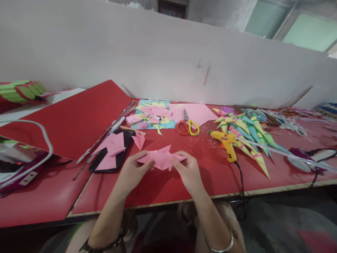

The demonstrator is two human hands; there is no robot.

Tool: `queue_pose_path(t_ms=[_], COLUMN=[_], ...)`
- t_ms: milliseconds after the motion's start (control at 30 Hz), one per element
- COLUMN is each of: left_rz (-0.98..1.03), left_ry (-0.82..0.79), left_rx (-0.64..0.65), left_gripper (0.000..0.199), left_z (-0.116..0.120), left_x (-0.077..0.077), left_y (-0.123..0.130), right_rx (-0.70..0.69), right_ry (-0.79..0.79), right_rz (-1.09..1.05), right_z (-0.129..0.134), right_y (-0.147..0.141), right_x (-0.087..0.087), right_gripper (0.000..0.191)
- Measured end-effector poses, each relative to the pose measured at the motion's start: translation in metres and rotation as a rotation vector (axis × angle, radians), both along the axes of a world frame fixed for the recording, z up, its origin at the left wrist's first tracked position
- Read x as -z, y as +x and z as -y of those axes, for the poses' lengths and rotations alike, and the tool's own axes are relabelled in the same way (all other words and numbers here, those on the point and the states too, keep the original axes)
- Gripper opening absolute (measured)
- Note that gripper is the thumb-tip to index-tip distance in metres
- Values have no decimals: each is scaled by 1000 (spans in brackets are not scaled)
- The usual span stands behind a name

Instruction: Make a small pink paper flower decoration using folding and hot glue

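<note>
A folded pink paper [163, 159] with a raised point at its top is held level above the red table's front part. My left hand [137, 168] pinches its left end, thumb on the near face. At the right end, my right hand [186, 169] grips it the same way; the fingers behind the paper are mostly hidden. Just beyond my left hand stands a small folded pink piece [139, 140]. Left of that, pink paper pieces [116, 143] lie on a black tray [128, 140].
Scissors [187, 125] lie beyond my hands, near paper scraps [154, 112] and a pink sheet [196, 111]. To the right are a yellow glue gun [226, 143] with a cord and several coloured paper cones [247, 128]. A red sheet [79, 117] is at left.
</note>
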State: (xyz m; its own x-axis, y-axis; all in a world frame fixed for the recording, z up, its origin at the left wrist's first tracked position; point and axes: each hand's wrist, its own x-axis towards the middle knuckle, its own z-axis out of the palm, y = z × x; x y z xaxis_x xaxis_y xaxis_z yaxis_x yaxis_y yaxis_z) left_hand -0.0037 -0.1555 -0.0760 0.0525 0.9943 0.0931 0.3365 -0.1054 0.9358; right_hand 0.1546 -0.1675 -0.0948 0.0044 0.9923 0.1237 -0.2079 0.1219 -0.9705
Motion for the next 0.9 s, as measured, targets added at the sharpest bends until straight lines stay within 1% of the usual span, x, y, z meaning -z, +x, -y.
queue_pose_path(t_ms=[100,200,300,400,467,567,633,700,767,833,900], left_rz=[41,50,62,94,88,102,153,183,157,111,92], left_ry=[-1,-13,-27,-47,-26,16,9,-14,-27,-11,14], left_rx=[49,119,135,168,155,136,169,207,183,97,13], left_gripper=[14,18,29,34,36,33,25,25,33,36,33], left_z=[1,1,2,3,4,5,6,8,10,11,11], left_x=[-2,0,3,4,4,3,4,5,8,9,10], left_y=[2,2,4,7,10,12,13,16,21,27,33], right_rx=[7,3,16,61,91,81,65,74,96,108,107], right_ry=[29,27,42,54,32,-14,-43,-60,-60,-43,1], right_rz=[33,56,45,24,-3,-45,-52,-43,-27,-4,38], right_z=[0,-1,-1,-2,-3,-3,-3,-3,-2,-2,-2], right_y=[-1,-3,-6,-7,-7,-7,-7,-7,-6,-6,-5], right_x=[0,4,8,10,10,9,8,6,5,5,6], right_gripper=[16,13,9,9,11,15,17,18,18,18,16])
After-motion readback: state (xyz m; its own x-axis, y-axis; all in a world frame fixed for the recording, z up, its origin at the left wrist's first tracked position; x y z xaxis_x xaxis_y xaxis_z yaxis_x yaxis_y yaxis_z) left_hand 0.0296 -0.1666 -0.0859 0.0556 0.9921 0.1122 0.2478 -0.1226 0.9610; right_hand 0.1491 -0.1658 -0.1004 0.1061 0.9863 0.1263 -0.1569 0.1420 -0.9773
